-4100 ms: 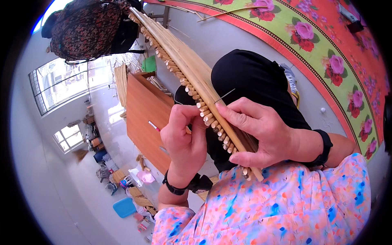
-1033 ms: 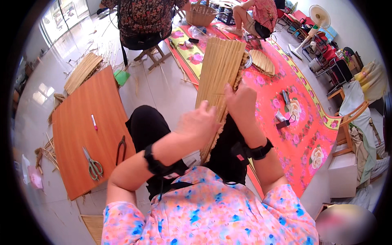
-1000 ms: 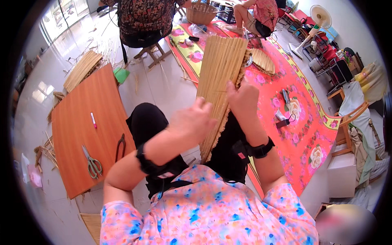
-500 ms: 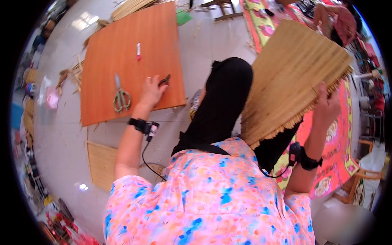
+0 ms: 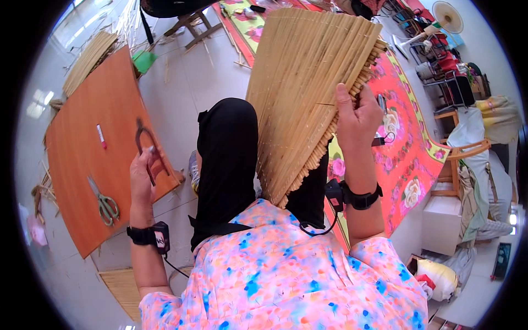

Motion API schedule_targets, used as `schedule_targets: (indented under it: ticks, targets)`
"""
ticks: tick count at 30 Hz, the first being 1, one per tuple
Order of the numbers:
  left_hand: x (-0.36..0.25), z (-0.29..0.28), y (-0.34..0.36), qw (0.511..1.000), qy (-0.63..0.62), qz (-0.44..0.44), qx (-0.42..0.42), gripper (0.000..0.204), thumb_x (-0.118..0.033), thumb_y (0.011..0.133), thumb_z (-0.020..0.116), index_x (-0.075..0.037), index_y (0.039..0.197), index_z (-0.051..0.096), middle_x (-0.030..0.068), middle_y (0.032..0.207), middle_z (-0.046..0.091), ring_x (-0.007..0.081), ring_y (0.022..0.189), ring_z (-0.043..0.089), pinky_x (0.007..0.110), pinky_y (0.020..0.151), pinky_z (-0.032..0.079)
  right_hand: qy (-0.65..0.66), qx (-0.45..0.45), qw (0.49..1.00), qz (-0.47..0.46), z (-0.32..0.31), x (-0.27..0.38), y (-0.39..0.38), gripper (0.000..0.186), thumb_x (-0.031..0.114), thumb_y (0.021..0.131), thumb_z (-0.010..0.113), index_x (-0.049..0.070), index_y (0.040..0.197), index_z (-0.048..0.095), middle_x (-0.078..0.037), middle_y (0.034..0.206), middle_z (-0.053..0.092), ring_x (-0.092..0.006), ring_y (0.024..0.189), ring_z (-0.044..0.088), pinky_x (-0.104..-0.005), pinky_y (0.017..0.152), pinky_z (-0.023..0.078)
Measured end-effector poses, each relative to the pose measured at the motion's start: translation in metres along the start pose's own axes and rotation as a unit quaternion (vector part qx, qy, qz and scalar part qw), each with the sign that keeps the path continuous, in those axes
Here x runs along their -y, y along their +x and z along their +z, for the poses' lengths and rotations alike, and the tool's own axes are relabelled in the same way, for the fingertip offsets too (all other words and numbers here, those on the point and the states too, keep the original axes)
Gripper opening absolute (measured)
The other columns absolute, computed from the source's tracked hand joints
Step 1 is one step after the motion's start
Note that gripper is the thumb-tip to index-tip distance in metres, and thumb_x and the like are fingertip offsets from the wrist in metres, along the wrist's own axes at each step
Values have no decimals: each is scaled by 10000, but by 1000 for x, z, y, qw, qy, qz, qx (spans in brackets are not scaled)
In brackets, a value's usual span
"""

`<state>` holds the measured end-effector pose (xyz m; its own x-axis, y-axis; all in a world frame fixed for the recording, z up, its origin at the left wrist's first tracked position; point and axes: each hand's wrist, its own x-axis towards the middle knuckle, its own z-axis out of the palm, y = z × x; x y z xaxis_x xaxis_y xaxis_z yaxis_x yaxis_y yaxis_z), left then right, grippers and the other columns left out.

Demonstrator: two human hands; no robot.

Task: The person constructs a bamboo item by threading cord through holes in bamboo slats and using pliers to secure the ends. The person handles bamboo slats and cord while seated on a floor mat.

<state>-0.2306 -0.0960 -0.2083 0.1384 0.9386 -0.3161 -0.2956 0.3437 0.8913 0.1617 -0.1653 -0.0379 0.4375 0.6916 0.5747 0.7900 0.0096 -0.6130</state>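
A fan-shaped panel of split bamboo strips [image 5: 302, 82], stitched in rows, rests across my right thigh. One slanting side is ragged with cut strip ends. My right hand [image 5: 360, 118] grips that ragged side, thumb on top and fingers beneath. My left hand [image 5: 144, 176] is raised at the near right edge of the orange-brown board and closed on dark pliers [image 5: 142, 132], whose short head points away from me. The exact shape of their jaws is blurred. Scissors with olive handles [image 5: 107, 209] and a white-and-pink marker [image 5: 101, 136] lie on the board [image 5: 77, 165].
A red flowered mat [image 5: 401, 159] covers the floor to the right. Past it are a wooden chair [image 5: 467, 151] with cloths and a standing fan [image 5: 446, 17]. A low wooden stool [image 5: 192, 27] stands ahead. Bamboo strips [image 5: 91, 60] lie beyond the board.
My left hand has lifted the pliers off the board. The view has swung right, and the bamboo panel is now turned more upright, still in my right hand.
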Motion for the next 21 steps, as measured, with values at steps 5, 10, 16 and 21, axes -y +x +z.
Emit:
schedule_targets:
  ticks: [5, 10, 16, 21]
  targets:
    - [-38, 151, -43, 963, 28, 80, 257, 253, -170, 972, 508, -2, 1140, 596, 113, 1193, 584, 189, 1073, 576, 329, 925, 459, -6, -3, 1000, -16, 1, 7, 1, 298, 269, 897, 654, -26, 895, 617, -96, 555, 524, -112, 469, 451, -304, 453, 377]
    - [-6, 225, -53, 878, 209, 303, 305, 95, -27, 837, 601, 43, 798, 551, 161, 1057, 464, 246, 944, 503, 312, 839, 429, -14, 2, 999, -48, 5, 15, 2, 298, 272, 898, 652, -24, 896, 609, -106, 543, 517, -172, 445, 495, -329, 446, 380]
    - [8, 248, -53, 871, 218, 373, 233, 175, -102, 805, 663, 20, 759, 547, 244, 1036, 470, 407, 908, 531, 419, 809, 472, -33, 15, 999, -36, 6, 15, 2, 330, 285, 902, 647, -29, 835, 572, -138, 540, 508, -250, 447, 533, -371, 444, 387]
    - [6, 254, -54, 868, 220, 385, 222, 180, -110, 789, 682, 10, 746, 555, 196, 932, 499, 357, 748, 566, 398, 675, 500, -51, 32, 998, -17, 6, 20, 0, 278, 247, 921, 633, -30, 908, 618, -77, 653, 609, -113, 571, 506, -308, 533, 424]
